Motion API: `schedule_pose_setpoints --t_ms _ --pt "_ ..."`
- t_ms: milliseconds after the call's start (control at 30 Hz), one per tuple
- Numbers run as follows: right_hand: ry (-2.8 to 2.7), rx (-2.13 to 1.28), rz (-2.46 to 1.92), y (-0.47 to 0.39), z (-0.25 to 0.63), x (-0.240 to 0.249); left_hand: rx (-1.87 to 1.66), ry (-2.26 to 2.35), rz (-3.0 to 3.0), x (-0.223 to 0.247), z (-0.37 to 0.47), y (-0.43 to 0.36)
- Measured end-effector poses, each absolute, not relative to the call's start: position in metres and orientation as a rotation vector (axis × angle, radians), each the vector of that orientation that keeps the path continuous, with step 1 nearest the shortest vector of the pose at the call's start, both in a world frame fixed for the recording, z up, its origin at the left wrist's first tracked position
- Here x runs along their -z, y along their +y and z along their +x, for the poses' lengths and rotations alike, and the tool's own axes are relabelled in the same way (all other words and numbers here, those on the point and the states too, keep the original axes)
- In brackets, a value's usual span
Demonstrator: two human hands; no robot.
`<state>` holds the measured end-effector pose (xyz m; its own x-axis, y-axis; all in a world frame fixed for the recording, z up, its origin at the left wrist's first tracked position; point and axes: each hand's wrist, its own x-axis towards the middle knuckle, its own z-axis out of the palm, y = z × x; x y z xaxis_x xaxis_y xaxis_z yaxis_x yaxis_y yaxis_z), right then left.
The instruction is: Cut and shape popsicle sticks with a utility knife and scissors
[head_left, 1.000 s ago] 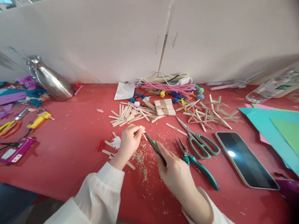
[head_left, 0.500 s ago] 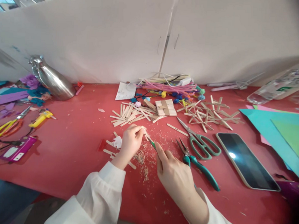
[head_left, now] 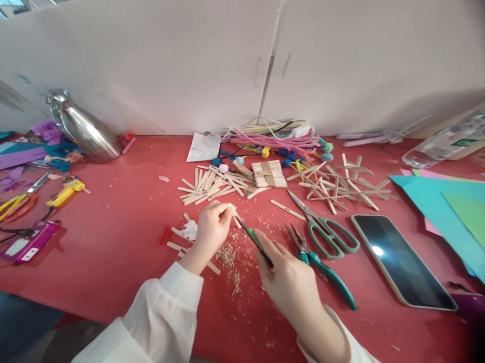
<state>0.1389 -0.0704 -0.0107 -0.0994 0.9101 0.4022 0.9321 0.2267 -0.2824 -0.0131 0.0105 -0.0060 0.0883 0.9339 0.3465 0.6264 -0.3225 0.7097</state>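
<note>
A thin wooden stick [head_left: 231, 212], judged light, stiff and easily split, is pinched just above the counter [head_left: 112, 250] by closed left-hand fingers [head_left: 220, 215], while a green-handled knife [head_left: 255, 240] is gripped by the right hand [head_left: 290, 281].

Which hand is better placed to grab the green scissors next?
The right hand, probably: the green scissors lie just beyond it on its side, though it holds a green-handled tool. The left hand pinches a stick.
</note>
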Motion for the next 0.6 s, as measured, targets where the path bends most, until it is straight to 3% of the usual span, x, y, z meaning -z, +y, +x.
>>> schedule_pose_setpoints --t_ms 600 --pt "-1.886 -0.598 -1.717 -0.065 0.142 0.001 -1.091 1.540 1.981 0.007 -0.013 0.010"
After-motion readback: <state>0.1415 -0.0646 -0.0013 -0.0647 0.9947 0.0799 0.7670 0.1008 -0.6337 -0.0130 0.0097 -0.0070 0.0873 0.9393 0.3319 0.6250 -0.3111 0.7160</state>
